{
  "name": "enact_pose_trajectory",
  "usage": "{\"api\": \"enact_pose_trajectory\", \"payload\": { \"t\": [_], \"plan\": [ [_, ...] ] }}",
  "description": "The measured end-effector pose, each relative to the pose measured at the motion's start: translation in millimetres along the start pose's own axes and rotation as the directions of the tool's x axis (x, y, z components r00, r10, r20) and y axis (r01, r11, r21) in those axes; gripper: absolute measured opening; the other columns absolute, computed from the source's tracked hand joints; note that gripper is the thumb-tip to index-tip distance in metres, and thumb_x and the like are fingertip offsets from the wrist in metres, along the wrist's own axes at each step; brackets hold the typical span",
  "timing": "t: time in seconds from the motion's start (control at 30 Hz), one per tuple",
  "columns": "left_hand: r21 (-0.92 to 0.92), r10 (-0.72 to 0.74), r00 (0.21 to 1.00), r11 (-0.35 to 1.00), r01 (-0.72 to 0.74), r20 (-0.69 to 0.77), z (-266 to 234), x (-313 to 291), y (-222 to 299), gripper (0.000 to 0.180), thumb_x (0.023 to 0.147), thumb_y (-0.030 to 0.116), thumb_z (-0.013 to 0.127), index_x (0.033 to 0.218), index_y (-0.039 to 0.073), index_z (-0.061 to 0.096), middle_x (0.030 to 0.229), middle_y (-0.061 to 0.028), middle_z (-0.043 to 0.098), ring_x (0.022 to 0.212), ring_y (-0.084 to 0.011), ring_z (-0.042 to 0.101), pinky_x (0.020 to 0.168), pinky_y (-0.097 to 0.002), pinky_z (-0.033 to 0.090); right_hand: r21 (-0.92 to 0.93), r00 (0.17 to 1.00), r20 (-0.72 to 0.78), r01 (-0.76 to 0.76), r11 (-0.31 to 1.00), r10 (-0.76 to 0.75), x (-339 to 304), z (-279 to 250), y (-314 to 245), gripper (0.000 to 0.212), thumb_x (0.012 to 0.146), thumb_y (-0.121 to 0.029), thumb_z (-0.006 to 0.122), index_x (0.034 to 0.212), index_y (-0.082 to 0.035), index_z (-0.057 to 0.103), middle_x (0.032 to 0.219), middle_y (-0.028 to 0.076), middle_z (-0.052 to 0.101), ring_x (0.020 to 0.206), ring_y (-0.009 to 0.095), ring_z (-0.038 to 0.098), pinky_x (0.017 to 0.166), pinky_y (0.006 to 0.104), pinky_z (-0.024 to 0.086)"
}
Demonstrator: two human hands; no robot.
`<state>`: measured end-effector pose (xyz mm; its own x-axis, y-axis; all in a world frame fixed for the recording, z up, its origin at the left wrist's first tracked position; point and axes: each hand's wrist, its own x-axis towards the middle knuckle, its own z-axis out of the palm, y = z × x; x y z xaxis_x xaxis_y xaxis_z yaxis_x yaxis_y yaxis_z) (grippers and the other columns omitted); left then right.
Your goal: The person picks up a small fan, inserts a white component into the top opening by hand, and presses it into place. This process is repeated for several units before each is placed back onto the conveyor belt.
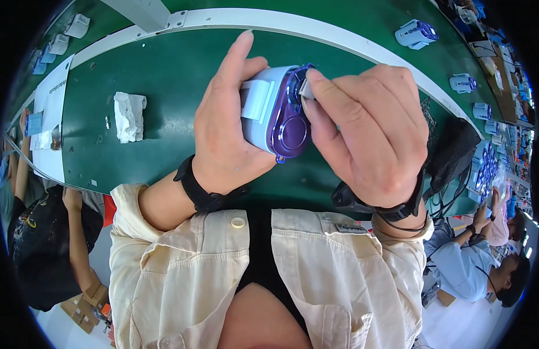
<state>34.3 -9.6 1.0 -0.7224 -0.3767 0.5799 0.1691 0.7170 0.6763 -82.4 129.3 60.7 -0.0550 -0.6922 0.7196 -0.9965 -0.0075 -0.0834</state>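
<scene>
1. Above the green worktop (pixel 170 87), our left hand (pixel 220 128) grips a light-blue and purple device (pixel 277 113), palm against the casing, one finger pointing upward.
2. Just beside it, our right hand (pixel 374 128) pinches a small pale piece (pixel 307 89) between thumb and finger at the device's purple face; we cannot tell whether the piece is attached.
3. Around our left wrist we wear a black strap (pixel 195 189).
4. Left of the device, we see crumpled white paper (pixel 130 117) lying on the worktop, a tiny silvery part (pixel 107 122) near it.
5. Beyond the white rail (pixel 275 26), at the upper right, we see a similar device (pixel 417 35).
</scene>
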Motion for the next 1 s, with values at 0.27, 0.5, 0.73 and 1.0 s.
{"api": "enact_pose_trajectory", "payload": {
  "t": [0.27,0.5,0.73,1.0],
  "plan": [
    [-0.012,-0.076,0.997,0.997,0.076,0.021,-2,2,3,0.096,0.067,0.02,0.087,0.144,0.003,0.033,0.113,-0.015,0.063,0.096,-0.0208,0.065,0.084,-0.0292,0.052,-0.056,0.997,0.045,-0.066,0.996,0.068,-3,5,-10,0.034,0.066,-0.001,0.075,0.099,0.005,0.069,0.079,0.01,0.062,0.064,0.025,0.054,0.055,0.034,0.04],
    [0.074,0.048,0.999,0.996,-0.048,0.001,0,4,-4,0.096,0.063,0.016,0.088,0.142,-0.001,0.036,0.108,-0.0176,0.063,0.091,-0.0267,0.066,0.079,-0.0331,0.054,-0.07,0.961,0.16,-0.217,0.974,0.226,-4,2,-27,0.032,0.077,-0.007,0.069,0.106,0.006,0.068,0.085,0.012,0.062,0.065,0.023,0.055,0.058,0.034,0.041],
    [-0.345,-0.074,0.993,0.933,0.103,0.095,-6,0,4,0.1,0.067,0.013,0.087,0.146,0.001,0.026,0.118,-0.0176,0.058,0.105,-0.0236,0.061,0.09,-0.0338,0.049,0.589,0.829,0.291,-0.549,0.593,0.478,3,-11,-2,0.039,0.091,-0.015,0.062,0.124,0.005,0.06,0.103,0.012,0.063,0.09,0.018,0.06,0.08,0.031,0.047],
    [-0.345,0.064,0.994,0.938,-0.028,0.094,-3,-4,1,0.104,0.068,0.011,0.086,0.148,0.002,0.021,0.123,-0.0167,0.054,0.107,-0.0229,0.059,0.092,-0.0339,0.047,0.797,0.645,0.556,-0.592,-0.117,0.524,-6,20,-24,0.048,0.098,-0.021,0.053,0.14,0.002,0.044,0.126,0.012,0.057,0.114,0.019,0.056,0.098,0.0303,0.043]
  ]
}}
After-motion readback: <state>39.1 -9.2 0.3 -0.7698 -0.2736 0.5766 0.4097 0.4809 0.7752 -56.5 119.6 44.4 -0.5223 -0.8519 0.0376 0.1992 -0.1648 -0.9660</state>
